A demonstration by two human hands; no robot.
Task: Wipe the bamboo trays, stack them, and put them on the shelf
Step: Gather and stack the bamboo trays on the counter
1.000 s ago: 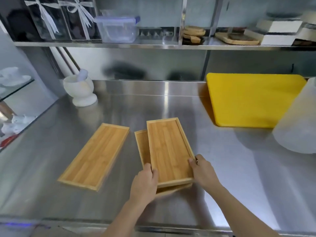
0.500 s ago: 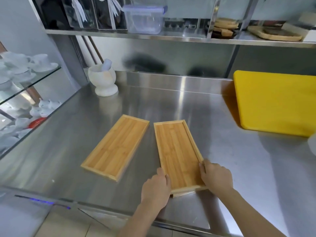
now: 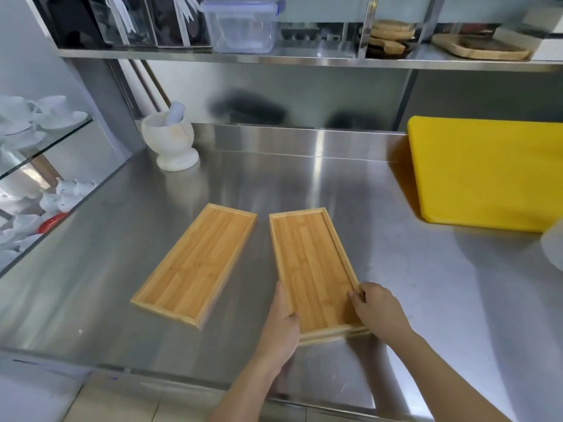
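Two bamboo trays lie stacked (image 3: 310, 263) on the steel counter (image 3: 441, 300), the upper one squared over the lower, whose edge shows at the near end. My left hand (image 3: 281, 324) grips the stack's near left side. On the near right side my right hand (image 3: 376, 312) holds the rim, fingers over it. A third bamboo tray (image 3: 196, 263) lies alone to the left, angled, untouched. The steel shelf (image 3: 304, 59) runs above the counter's back.
A white mortar and pestle (image 3: 172, 141) stands at the back left. A yellow cutting board (image 3: 487, 172) leans at the back right, a pale container (image 3: 553, 248) near it. The shelf holds a clear plastic box (image 3: 242, 25), wooden items (image 3: 481, 47). White cups (image 3: 36, 117) fill a glass rack left.
The upper tray, earlier skewed over the lower one, now sits aligned on it. Both hands stayed at the stack's near end. My view shifted left and down.
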